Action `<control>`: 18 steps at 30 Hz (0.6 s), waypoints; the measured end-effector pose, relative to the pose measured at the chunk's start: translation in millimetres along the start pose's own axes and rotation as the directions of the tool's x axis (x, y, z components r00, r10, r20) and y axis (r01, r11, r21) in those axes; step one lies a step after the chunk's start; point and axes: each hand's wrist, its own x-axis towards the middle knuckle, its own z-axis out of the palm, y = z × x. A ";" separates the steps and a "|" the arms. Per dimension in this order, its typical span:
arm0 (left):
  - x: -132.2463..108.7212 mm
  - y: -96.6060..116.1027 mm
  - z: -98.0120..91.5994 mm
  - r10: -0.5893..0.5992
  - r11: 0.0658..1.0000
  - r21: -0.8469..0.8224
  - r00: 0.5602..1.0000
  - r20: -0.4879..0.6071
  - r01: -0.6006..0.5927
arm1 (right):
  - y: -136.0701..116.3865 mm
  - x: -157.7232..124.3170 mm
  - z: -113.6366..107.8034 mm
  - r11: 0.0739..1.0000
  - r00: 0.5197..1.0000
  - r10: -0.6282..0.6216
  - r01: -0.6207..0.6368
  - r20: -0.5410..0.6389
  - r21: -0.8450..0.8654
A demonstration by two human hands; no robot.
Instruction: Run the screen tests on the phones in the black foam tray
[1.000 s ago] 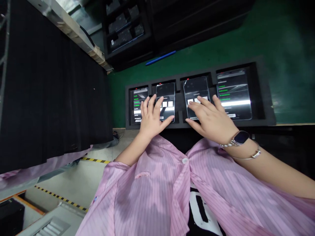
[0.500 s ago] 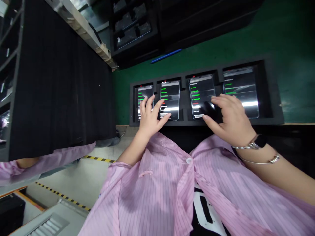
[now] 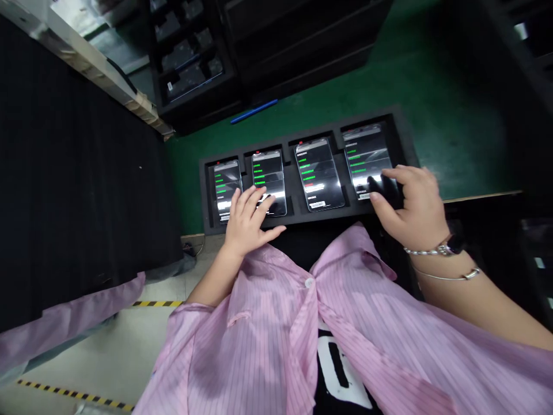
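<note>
Several smartphones lie face up in the slots of a dark foam tray [image 3: 298, 218], their screens lit with lines of green, white and red text. My left hand [image 3: 247, 223], fingers spread, is over the lower part of the second phone [image 3: 270, 173] from the left, beside the leftmost phone [image 3: 227, 183]. Between my hands the third phone [image 3: 318, 173] shows uncovered. At the right end, my right hand [image 3: 417, 202] hovers with thumb and fingers apart at the lower right of the rightmost phone [image 3: 367, 153]. Whether a fingertip touches glass I cannot tell.
A blue pen [image 3: 254, 112] rests on the green tabletop [image 3: 328, 98] behind the tray. Farther back stands a black tray [image 3: 190, 75] with several items in its slots. A dark curtain-like surface [image 3: 86, 184] is at the left, and dark racks are at the right edge.
The view has swung right, so the tray appears farther left. My right hand has moved from the third phone to the rightmost one. My left hand sits slightly lower over the second phone.
</note>
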 end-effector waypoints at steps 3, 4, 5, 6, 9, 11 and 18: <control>2.1 0.2 -1.0 0.086 0.996 -0.022 0.991 0.101 -0.084 | -1.3 -0.6 0.9 0.999 0.999 -0.017 0.018 0.046 -0.041; 3.4 0.6 -1.2 0.078 0.997 -0.034 0.984 0.161 -0.073 | -2.7 -0.5 1.7 0.998 0.998 -0.026 0.029 0.050 -0.055; 4.7 1.1 -1.4 0.063 0.998 -0.044 0.975 0.213 -0.055 | -4.4 -0.3 2.5 0.997 0.998 -0.031 0.034 0.049 -0.070; 5.9 1.6 -1.7 0.047 0.998 -0.051 0.967 0.250 -0.035 | -6.2 -0.2 3.2 0.996 0.998 -0.034 0.037 0.045 -0.077; 7.6 3.3 -2.9 0.028 0.998 -0.053 0.970 0.243 -0.016 | -13.5 1.4 4.8 0.998 0.998 -0.049 0.051 0.027 -0.048; 7.5 4.1 -3.4 0.039 0.999 -0.045 0.976 0.213 -0.030 | -22.0 4.4 6.2 0.997 0.997 -0.077 0.077 0.022 -0.006; 3.5 5.4 -1.0 0.027 0.999 -0.027 0.970 0.241 -0.021 | -61.1 20.2 24.7 0.972 0.957 -0.225 0.205 0.184 0.119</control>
